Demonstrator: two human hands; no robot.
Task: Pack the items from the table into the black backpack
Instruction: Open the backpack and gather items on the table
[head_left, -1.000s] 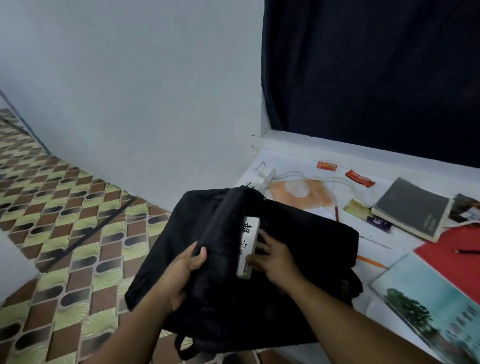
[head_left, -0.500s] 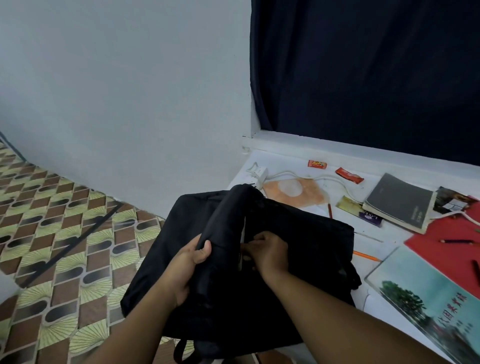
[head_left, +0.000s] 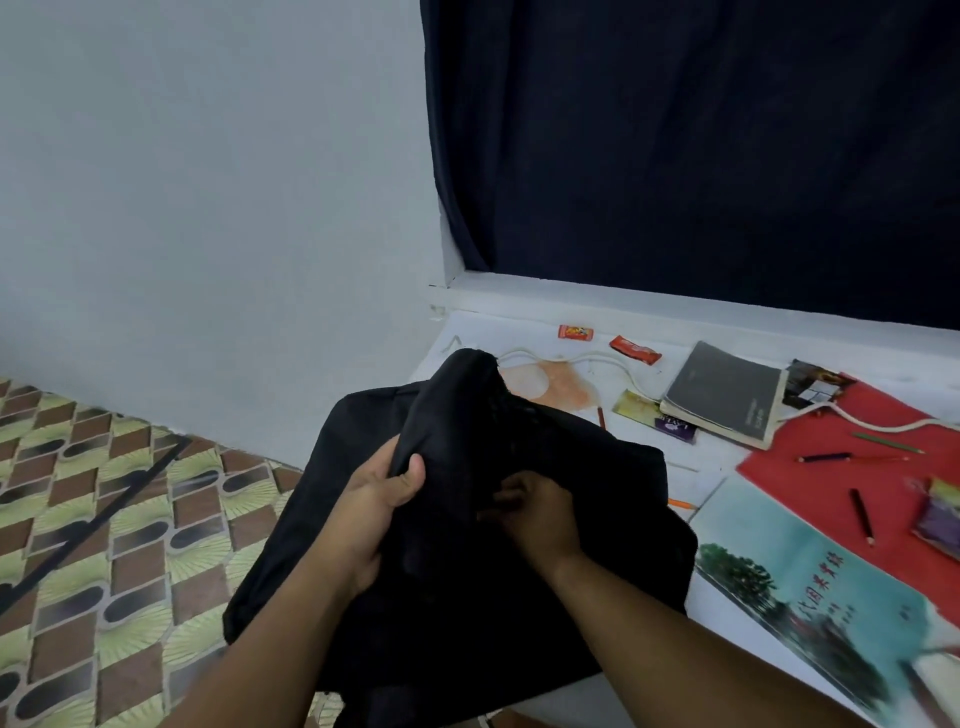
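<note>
A dark curtain (head_left: 701, 145) fills the far right, hanging over a white sill, with a pale wall (head_left: 208, 182) to its left and a patterned tile floor (head_left: 104, 519) at the near left. The white surface (head_left: 696, 486) runs along the right side. The black backpack (head_left: 519, 571) sits at the surface's left edge, slumped and overhanging toward the floor, its top fold raised. The left hand (head_left: 382, 499) grips that raised fold of fabric, thumb on top and fingers curled under it. The right hand (head_left: 540, 514) rests against the backpack just right of the fold, fingers curled into the dark fabric; whether it holds anything inside cannot be told.

On the surface to the right lie a large teal book (head_left: 831, 603) at the near edge, a red sheet (head_left: 857, 467) beyond it, and a grey notebook (head_left: 727, 395) farther off. A white cord (head_left: 571, 358) snakes across the far part, near an orange patch (head_left: 550, 387). Two dark pencils (head_left: 862, 517) lie on the red sheet, and two small red wrappers (head_left: 635, 349) sit near the sill.
</note>
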